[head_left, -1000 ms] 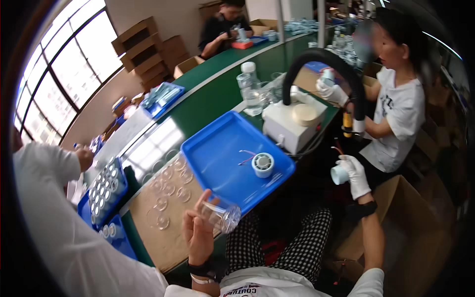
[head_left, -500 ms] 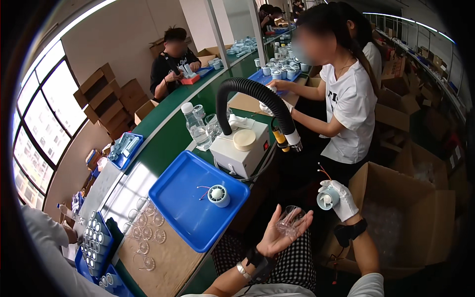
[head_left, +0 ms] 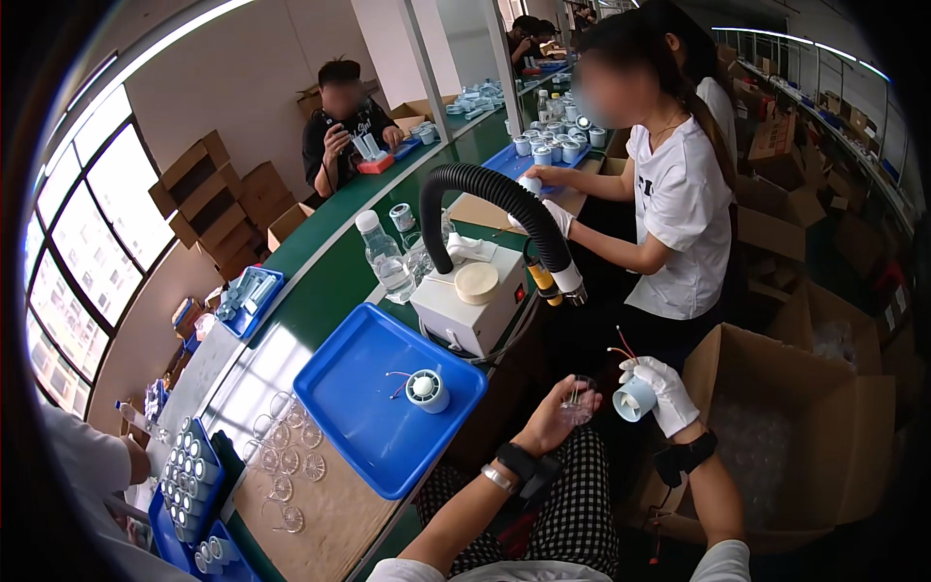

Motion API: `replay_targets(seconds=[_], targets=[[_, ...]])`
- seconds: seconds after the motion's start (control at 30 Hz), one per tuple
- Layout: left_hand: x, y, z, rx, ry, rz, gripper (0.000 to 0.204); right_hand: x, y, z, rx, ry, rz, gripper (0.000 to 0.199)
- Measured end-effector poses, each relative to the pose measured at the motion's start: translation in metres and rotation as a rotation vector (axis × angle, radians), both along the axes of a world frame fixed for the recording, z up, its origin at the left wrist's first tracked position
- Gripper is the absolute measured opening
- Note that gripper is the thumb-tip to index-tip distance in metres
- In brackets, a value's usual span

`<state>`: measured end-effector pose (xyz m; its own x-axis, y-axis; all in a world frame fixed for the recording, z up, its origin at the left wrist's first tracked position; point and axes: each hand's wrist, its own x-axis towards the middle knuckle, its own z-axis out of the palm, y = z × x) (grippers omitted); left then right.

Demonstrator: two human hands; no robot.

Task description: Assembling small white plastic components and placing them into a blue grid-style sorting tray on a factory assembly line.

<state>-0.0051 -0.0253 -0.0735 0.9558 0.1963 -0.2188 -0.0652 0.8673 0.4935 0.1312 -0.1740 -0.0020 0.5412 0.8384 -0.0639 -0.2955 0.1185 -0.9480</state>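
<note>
The bare left hand is turned palm up below the bench edge, its fingers curled loosely around a small clear plastic cup that rests against the fingertips. Just beside it, the white-gloved right hand grips a small pale-blue cylindrical part with thin red and pale wires sticking up from its top — the fingers are wrapped closed around it. Cup and cylinder sit near each other but apart, both held over the lap, in front of an open cardboard box on the floor to the right.

The long green workbench runs away toward the upper right, with other people seated along it. On it, nearest the hands, lies a large blue tray holding one more pale cylindrical part with loose wires. Behind the tray stands a white boxy machine with a round cream disc on top, and a thick black ribbed hose arches over it, its mouth pointing down at the right. A clear water bottle stands just left of the machine.

Left of the tray, a brown board carries scattered clear round lids. At the lower left a smaller blue rack holds rows of pale cylinders — standing upright, close together.
</note>
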Motion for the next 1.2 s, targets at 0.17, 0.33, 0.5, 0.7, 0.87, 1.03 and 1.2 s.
replay_targets(seconds=[0.17,0.33,0.5,0.7,0.87,1.03,1.2], targets=[[-0.086,-0.037,-0.022,-0.307,0.205,0.090,0.054,-0.015,0.070,-0.002,-0.010,-0.106,0.106,0.030],[-0.091,-0.032,-0.027,-0.342,0.102,0.072,0.053,-0.011,0.092,0.000,0.021,0.018,0.044,0.044],[-0.036,-0.001,0.013,-0.041,0.057,0.153,0.043,0.005,0.052,-0.005,0.054,0.091,0.016,0.050],[0.050,0.016,0.066,0.436,0.026,0.065,0.039,0.010,-0.008,0.020,0.063,0.047,-0.069,0.050],[0.025,-0.012,0.036,0.218,-0.060,-0.102,0.045,0.011,-0.029,0.010,0.049,0.055,-0.058,0.055],[-0.083,-0.039,0.028,0.144,-0.325,-0.146,0.067,-0.030,-0.009,0.004,-0.126,-0.005,0.374,0.066],[-0.142,-0.073,0.006,0.050,-0.267,0.063,0.069,-0.093,-0.010,-0.022,-0.338,0.015,0.772,0.061]])
